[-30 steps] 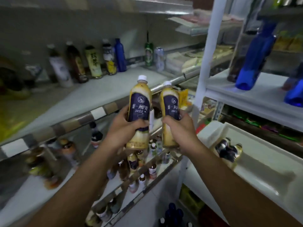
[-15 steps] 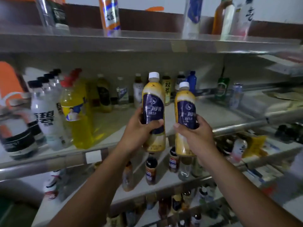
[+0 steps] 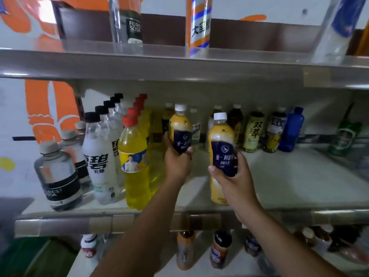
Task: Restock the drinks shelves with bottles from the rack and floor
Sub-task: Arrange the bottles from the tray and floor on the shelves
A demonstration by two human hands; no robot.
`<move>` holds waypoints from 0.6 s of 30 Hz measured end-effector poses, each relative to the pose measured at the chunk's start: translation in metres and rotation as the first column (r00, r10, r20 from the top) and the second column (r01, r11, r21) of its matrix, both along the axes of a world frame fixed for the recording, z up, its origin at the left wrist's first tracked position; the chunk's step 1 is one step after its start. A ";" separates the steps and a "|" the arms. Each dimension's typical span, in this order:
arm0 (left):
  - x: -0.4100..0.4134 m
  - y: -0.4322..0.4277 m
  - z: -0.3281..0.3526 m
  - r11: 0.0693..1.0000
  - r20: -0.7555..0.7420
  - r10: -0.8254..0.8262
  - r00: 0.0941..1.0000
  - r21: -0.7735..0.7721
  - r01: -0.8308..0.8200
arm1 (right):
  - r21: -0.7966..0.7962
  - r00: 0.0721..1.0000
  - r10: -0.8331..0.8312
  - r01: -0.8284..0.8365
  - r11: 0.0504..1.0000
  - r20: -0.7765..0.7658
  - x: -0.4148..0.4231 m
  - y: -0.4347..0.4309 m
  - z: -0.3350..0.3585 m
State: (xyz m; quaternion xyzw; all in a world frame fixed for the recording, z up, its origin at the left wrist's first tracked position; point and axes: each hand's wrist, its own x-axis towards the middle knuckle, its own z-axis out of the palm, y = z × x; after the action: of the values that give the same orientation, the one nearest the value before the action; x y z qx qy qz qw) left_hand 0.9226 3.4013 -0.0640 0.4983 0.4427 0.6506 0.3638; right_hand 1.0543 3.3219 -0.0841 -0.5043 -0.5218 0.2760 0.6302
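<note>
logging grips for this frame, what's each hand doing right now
Left hand: grips the farther navy-label bottle.
Right hand: grips the nearer navy-label bottle.

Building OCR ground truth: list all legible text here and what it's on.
"FORE SODA": top-shelf clear bottle
"大窑": striped bottle
"碧 无糖": white bottle
"FOREST SODA": black-label bottle
"双萃": green-yellow bottle
"统一阿萨": milk tea bottle in right hand
"统一阿": twin bottle in left hand
Lower-shelf labels: blurred.

Glossy plastic bottles (image 3: 221, 152) on a smooth shelf (image 3: 289, 176)
</note>
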 end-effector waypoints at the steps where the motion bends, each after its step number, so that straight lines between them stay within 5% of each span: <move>1: -0.002 0.014 -0.002 0.998 -0.035 0.042 0.999 -0.038 -0.043 | -0.001 1.000 0.014 -0.014 1.000 0.007 -0.005 0.010 -0.001; 14: -0.005 0.102 -0.021 0.962 -0.107 0.275 0.956 0.035 -0.272 | -0.042 0.996 0.067 -0.070 0.997 -0.060 -0.034 0.106 -0.010; 18: -0.001 0.107 -0.030 0.973 -0.060 0.228 0.972 0.046 -0.225 | -0.039 0.995 0.067 -0.070 0.997 -0.074 -0.039 0.118 -0.016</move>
State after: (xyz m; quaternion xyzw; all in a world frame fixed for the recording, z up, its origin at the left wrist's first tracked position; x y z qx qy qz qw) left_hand 0.9220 3.5080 -0.0944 0.4725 0.4956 0.6798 0.2628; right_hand 1.0151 3.4403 -0.1002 -0.4887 -0.5096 0.3263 0.6285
